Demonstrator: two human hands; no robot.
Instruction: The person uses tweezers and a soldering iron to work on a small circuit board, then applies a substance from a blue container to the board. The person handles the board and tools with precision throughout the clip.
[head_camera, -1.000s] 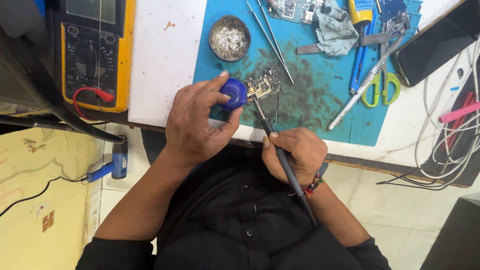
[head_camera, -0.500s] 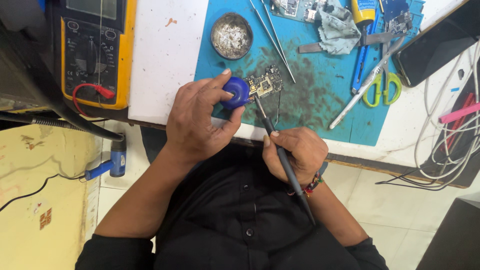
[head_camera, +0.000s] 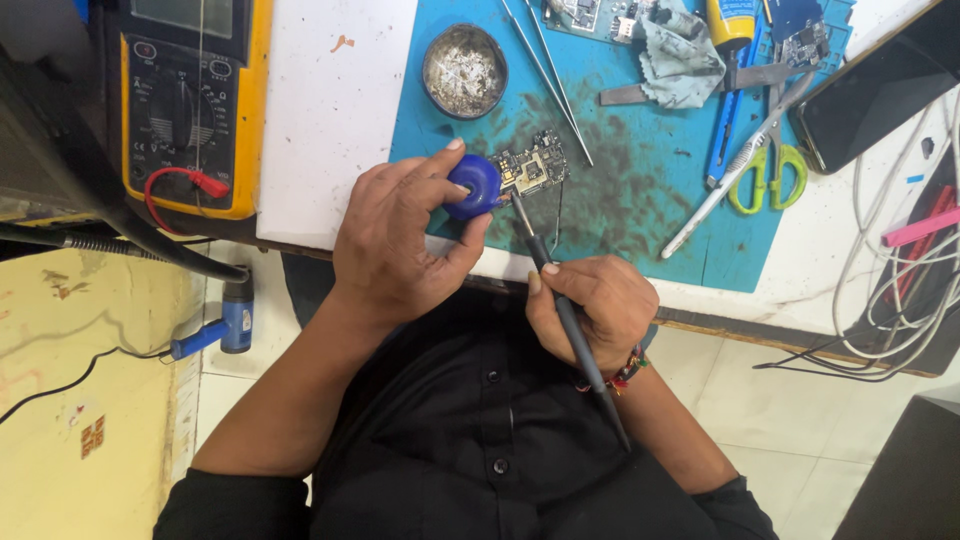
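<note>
Left hand (head_camera: 400, 245): grip closed on a small round blue pot (head_camera: 474, 185), held between thumb and fingers at the near edge of the blue work mat (head_camera: 640, 200); right hand (head_camera: 590, 310): grip closed pen-style on a dark slim iron (head_camera: 565, 305), tip set at the near left corner of a small circuit board (head_camera: 533, 168); board lies flat on the mat, just right of the pot, touching or nearly so. Judged mid-work: tip is on the board, joint state too small to tell. Round tin (head_camera: 464, 70) lies far of the board; scissors (head_camera: 765, 165) lie to the right; yellow multimeter (head_camera: 185, 105) sits far left on the table (head_camera: 330, 120).
</note>
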